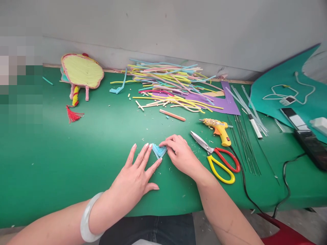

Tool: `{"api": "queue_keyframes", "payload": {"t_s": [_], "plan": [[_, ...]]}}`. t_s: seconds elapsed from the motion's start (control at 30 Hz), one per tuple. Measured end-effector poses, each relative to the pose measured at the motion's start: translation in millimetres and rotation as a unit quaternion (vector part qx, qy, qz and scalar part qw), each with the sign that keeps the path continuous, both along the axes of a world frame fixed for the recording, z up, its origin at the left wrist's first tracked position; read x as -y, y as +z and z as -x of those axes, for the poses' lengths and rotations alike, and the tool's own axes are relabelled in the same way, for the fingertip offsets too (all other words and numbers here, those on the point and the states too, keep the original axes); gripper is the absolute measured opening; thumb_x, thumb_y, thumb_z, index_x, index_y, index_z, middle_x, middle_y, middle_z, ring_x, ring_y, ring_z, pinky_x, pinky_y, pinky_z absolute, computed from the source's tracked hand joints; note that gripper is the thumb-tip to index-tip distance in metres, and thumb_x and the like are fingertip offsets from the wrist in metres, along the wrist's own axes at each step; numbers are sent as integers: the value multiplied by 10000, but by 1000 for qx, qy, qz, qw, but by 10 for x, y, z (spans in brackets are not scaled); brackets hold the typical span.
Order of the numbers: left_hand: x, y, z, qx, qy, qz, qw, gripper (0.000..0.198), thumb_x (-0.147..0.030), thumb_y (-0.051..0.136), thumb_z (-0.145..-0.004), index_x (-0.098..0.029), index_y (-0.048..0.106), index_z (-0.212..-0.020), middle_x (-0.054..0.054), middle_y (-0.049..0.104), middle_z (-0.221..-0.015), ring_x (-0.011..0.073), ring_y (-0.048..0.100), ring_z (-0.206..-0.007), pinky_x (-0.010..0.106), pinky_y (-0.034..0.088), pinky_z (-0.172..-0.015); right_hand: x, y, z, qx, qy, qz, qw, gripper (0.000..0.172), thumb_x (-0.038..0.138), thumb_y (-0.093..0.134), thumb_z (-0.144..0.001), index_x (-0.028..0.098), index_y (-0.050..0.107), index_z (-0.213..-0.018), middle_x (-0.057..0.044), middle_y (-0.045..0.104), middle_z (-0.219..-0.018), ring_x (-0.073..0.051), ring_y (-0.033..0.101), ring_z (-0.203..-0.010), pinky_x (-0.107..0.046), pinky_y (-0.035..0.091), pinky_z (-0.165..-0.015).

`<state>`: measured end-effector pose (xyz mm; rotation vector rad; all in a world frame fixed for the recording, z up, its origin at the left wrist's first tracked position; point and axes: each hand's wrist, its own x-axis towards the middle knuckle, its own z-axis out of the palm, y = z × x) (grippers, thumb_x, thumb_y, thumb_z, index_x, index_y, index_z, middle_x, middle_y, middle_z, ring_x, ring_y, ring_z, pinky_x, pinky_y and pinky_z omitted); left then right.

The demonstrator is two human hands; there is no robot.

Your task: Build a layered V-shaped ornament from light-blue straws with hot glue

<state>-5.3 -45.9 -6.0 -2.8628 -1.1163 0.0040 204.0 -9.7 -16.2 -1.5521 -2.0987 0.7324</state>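
A small light-blue V-shaped piece of chenille stems lies flat on the green table. My left hand, with a pale bangle at its wrist, is spread flat on the table, its fingertips against the left side and lower tip of the piece. My right hand has thumb and fingers closed at the upper right edge of the blue piece. Scissors with one red and one yellow handle lie open to the right of my right hand. Behind them rests a yellow glue gun.
Pastel chenille stems are heaped at the back, partly over a purple sheet. A yellow fan-shaped craft with a red tassel lies back left. At right are green wires, a marker, a phone and a black cable.
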Motion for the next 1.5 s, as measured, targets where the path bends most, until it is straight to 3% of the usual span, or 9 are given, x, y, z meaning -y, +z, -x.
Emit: {"api": "queue_keyframes", "payload": {"t_s": [0.3,1.0,1.13,1.3,1.5], "plan": [[27,-24,21,-5,-5,-10,1000,803,-731,543,-790,-243,498,-1426,210,415,-1513,371,267,-1465,649,99,-1176,-13,-4,7,4,-10,8,1000,337,58,424,-912,227,661,-1084,-63,630,-1043,-213,534,-1018,-383,434,-900],[9,-71,13,-4,-3,-4,1000,846,-741,467,-824,-227,388,-1492,197,389,-1532,361,252,-1472,640,102,-1184,-9,-5,7,12,-6,6,1000,366,27,421,-881,237,684,-1027,-63,623,-1029,-221,533,-1004,-387,437,-890],[4,-68,12,-6,-4,-1,1000,840,-745,464,-823,-234,397,-1487,211,384,-1530,365,267,-1466,650,122,-1171,-3,23,30,26,-10,-4,1000,316,54,439,-909,221,678,-1031,-67,628,-1040,-222,531,-1010,-394,423,-902],[-1,-63,11,-13,-2,-4,1000,847,-756,439,-828,-237,380,-1495,203,385,-1532,359,265,-1468,645,128,-1170,-3,62,54,50,-12,2,999,130,200,567,-935,224,675,-1002,-62,624,-1028,-229,532,-1013,-398,416,-902],[-16,-77,4,-13,-3,-8,1000,864,-765,453,-814,-228,396,-1489,203,395,-1527,367,273,-1464,644,122,-1172,0,53,43,53,-11,-6,999,149,174,551,-943,224,681,-993,-55,625,-1018,-214,535,-1002,-387,422,-886]]}}
